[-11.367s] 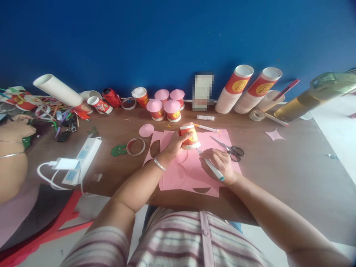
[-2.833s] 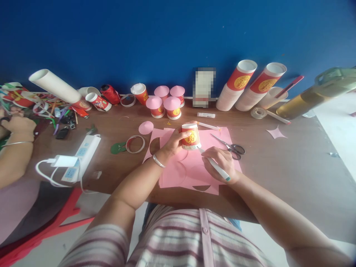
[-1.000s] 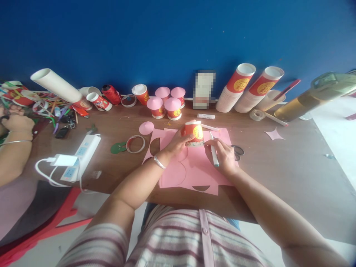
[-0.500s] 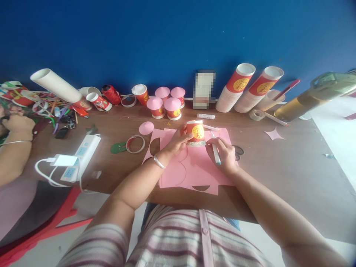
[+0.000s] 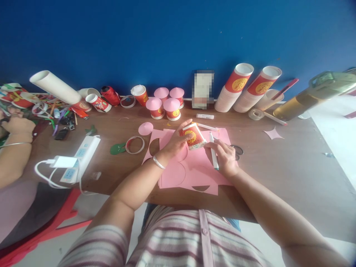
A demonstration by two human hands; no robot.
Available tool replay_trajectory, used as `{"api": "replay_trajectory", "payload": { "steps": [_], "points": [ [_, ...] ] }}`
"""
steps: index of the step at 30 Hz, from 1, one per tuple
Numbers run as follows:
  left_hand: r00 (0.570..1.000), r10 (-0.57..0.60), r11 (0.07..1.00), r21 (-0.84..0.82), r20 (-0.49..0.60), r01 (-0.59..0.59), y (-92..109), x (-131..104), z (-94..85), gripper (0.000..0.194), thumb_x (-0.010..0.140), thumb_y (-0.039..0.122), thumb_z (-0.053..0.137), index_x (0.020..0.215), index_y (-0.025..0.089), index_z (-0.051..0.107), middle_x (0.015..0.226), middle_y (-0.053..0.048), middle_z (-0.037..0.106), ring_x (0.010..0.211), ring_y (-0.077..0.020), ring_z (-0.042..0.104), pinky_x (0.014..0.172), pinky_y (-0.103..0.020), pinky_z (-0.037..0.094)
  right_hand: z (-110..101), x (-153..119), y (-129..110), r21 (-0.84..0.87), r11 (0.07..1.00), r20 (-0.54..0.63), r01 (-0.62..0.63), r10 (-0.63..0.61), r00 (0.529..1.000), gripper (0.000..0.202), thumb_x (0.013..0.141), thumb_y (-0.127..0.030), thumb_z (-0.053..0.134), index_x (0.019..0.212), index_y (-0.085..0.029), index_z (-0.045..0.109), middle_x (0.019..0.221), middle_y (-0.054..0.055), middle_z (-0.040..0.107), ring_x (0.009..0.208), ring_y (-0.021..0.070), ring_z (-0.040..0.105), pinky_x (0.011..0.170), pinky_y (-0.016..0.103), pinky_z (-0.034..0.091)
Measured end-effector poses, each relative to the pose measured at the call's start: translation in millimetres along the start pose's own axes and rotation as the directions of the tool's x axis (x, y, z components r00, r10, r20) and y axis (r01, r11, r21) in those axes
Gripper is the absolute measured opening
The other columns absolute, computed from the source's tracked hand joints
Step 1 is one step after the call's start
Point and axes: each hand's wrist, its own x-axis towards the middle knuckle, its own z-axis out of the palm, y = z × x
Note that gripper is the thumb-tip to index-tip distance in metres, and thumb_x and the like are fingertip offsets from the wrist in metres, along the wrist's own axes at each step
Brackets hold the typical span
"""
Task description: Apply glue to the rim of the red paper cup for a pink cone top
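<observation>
My left hand (image 5: 177, 141) is wrapped round a short red paper cup (image 5: 194, 137) with a gold emblem, tilted, its rim marked with a green pattern low on the right. A white marker (image 5: 214, 152) is gripped in my right hand (image 5: 226, 157), whose fingertips are close to the cup's rim; whether they touch it I cannot tell. Below both hands lie pink paper sheets (image 5: 198, 172) with drawn circles and cut-out holes. Black-handled scissors (image 5: 238, 151) lie partly hidden behind my right hand. Another white pen (image 5: 205, 127) rests just beyond the cup.
Several red cups with pink cone tops (image 5: 171, 104) stand near the wall. Tall cup stacks (image 5: 235, 87), a tape roll (image 5: 256, 114) and a bottle (image 5: 300, 98) are at right. A power strip (image 5: 80, 157) lies left, near another person's hand (image 5: 18, 124).
My left hand has tipped the cup, its rim end swinging down and towards my right hand. My right hand has shifted slightly, still holding the marker.
</observation>
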Motion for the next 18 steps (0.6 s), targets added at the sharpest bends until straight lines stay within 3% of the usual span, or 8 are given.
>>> {"api": "replay_trajectory", "payload": {
  "steps": [4, 8, 13, 18],
  "points": [
    [0.998, 0.029, 0.991, -0.130, 0.051, -0.022, -4, 5, -5.3, 0.053, 0.082, 0.036, 0.078, 0.132, 0.027, 0.063, 0.122, -0.005, 0.067, 0.112, -0.0211, 0.063, 0.097, -0.035, 0.048, 1, 1, 2, 0.065, 0.990, 0.011, -0.122, 0.122, 0.992, 0.004, 0.097, -0.021, 0.061, 0.101, -0.022, 0.062, 0.082, 0.002, 0.068, 0.066, 0.0131, 0.065, 0.059, 0.023, 0.047],
    [0.995, 0.019, 0.990, -0.142, 0.100, -0.005, -3, 7, -5.9, 0.040, 0.081, 0.036, 0.076, 0.117, 0.020, 0.070, 0.123, -0.010, 0.069, 0.114, -0.0251, 0.064, 0.100, -0.039, 0.048, 1, 2, 3, 0.090, 0.986, 0.010, -0.143, 0.142, 0.990, 0.005, 0.096, -0.022, 0.063, 0.100, -0.023, 0.060, 0.082, 0.001, 0.069, 0.067, 0.0134, 0.067, 0.059, 0.022, 0.048],
    [0.995, -0.031, 0.989, -0.144, 0.098, 0.045, 4, 3, -1.0, 0.053, 0.075, 0.033, 0.078, 0.126, 0.021, 0.066, 0.132, -0.011, 0.068, 0.124, -0.0303, 0.062, 0.104, -0.044, 0.047, 3, 0, 4, 0.080, 0.983, -0.023, -0.163, 0.165, 0.986, 0.011, 0.094, -0.021, 0.065, 0.104, -0.023, 0.060, 0.082, 0.000, 0.070, 0.069, 0.0144, 0.069, 0.060, 0.023, 0.049],
    [0.990, -0.060, 0.986, -0.145, 0.126, 0.078, 8, 0, 1.3, 0.056, 0.075, 0.032, 0.076, 0.129, 0.022, 0.066, 0.134, -0.011, 0.068, 0.128, -0.0312, 0.061, 0.104, -0.044, 0.047, 3, 0, 3, 0.107, 0.982, 0.019, -0.156, 0.155, 0.988, 0.007, 0.095, -0.017, 0.060, 0.093, -0.022, 0.065, 0.077, -0.001, 0.065, 0.061, 0.0104, 0.062, 0.054, 0.020, 0.044]
  ]
}}
